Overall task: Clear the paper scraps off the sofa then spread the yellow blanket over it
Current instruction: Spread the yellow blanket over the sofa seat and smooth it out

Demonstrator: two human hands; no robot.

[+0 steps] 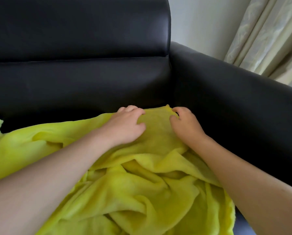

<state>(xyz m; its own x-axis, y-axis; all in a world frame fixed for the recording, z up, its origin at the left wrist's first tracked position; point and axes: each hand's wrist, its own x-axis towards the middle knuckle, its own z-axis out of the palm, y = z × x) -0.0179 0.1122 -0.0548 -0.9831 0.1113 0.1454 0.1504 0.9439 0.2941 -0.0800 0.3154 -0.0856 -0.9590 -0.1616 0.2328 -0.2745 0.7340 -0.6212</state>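
Spreading step: our left hand (pixel 124 125) and right hand (pixel 184 124) both grip the yellow blanket (pixel 133 192) edge at the sofa (pixel 91 78) corner. No scraps visible. Next, we judge: smooth the bunched folds outward.

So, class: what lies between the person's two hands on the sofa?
In the head view, a taut stretch of the yellow blanket lies between the left hand and right hand; both grip its edge.

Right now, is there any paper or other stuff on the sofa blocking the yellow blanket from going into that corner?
Nothing visible blocks it. Both hands, left hand and right hand, grip the yellow blanket at its far edge, by the sofa back and armrest. The bare black seat behind shows no paper scraps.
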